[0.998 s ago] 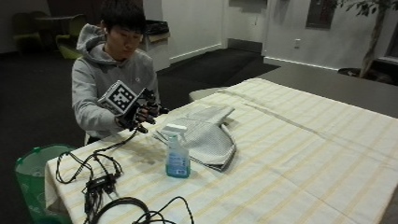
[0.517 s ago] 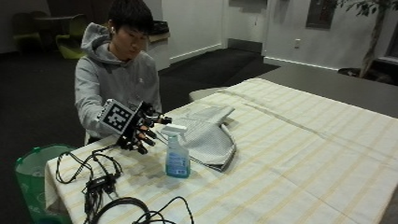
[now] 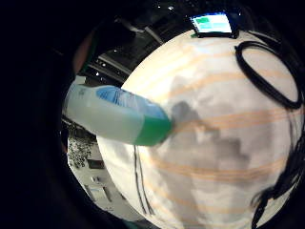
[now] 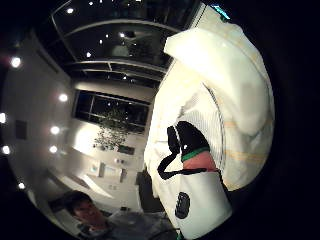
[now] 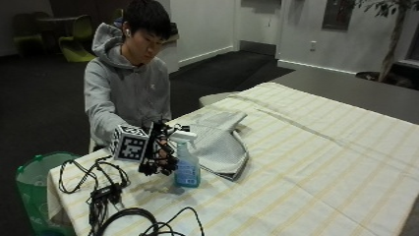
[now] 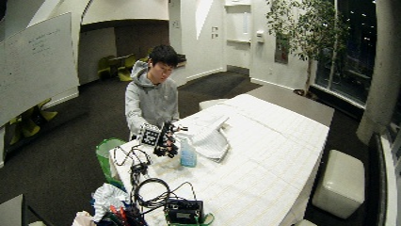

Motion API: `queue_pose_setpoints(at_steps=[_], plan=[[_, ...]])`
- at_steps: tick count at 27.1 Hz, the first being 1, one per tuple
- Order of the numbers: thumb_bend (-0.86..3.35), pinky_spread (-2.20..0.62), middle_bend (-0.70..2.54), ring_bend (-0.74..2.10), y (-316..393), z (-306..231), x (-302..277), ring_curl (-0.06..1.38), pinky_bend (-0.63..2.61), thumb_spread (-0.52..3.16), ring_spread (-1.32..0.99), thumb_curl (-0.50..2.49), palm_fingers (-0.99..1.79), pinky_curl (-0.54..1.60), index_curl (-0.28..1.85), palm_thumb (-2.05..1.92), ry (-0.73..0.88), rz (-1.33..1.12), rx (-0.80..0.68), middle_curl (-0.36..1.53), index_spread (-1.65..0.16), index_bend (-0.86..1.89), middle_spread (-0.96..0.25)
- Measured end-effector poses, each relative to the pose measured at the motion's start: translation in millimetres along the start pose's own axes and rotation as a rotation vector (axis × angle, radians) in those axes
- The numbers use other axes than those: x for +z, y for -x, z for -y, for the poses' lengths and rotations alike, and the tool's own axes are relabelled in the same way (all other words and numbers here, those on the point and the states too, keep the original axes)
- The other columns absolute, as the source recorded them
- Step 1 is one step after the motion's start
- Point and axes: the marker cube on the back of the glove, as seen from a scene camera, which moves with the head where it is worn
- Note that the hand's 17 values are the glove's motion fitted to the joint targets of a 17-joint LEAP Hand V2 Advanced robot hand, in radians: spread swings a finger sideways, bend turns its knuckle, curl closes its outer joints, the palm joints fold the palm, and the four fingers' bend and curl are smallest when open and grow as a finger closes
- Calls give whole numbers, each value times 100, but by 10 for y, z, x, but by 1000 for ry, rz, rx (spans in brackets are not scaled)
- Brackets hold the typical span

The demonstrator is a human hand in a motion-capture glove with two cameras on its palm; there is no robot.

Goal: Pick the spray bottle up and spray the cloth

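A clear spray bottle [image 5: 187, 169] with blue liquid and a white trigger head stands upright near the table's front left corner. My gloved right hand [image 5: 159, 156] is right beside it on the person's side, fingers spread toward the bottle body; no grip shows. In the little finger side palm view the bottle [image 3: 114, 114] fills the space close to the palm, standing on the striped tablecloth. A folded grey cloth [image 5: 219, 142] lies just behind the bottle, also seen as the cloth [image 4: 225, 70] in the thumb side view. The wide view shows the hand [image 6: 166, 143], bottle [image 6: 188, 155] and cloth [image 6: 212, 137] together.
Black cables [image 5: 98, 182] coil at the table's [image 5: 327, 162] front left corner. A green bin [image 5: 36, 182] stands on the floor beside that corner. A small device with a lit screen [image 3: 214, 24] and a cable loop [image 3: 262, 71] lie on the tablecloth.
My right hand has come down from in front of the person's chest and moved to the bottle's side. The bottle and cloth have not moved.
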Motion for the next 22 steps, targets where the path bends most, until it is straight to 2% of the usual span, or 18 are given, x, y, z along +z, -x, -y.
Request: queue_pose_setpoints(at_steps=[6, 10, 14, 17, 22], plan=[[-3, 25, 35, 49, -17, 163, 188, 31, 60, 96, 4, 41, 19, 35, 12, 74, -42, 157, 33, 39, -28, 13, -2], [-2, 23, 38, 51, -41, 218, 295, 31, 51, 95, 1, 41, 36, 32, 16, 75, -75, 270, 53, 39, -26, 17, -3], [-1, 18, 40, 54, -43, 267, 365, 30, 40, 93, -2, 42, 66, 28, 21, 79, -92, 328, 77, 39, -24, 24, -5], [0, 14, 55, 51, -43, 313, 398, 30, 25, 92, -6, 43, 101, 24, 27, 84, -97, 316, 80, 44, -23, 37, -6], [0, 6, 58, 50, -7, 405, 458, 33, 20, 77, -10, 49, 119, 26, 34, 93, -88, 307, 61, 46, -21, 41, -7]])
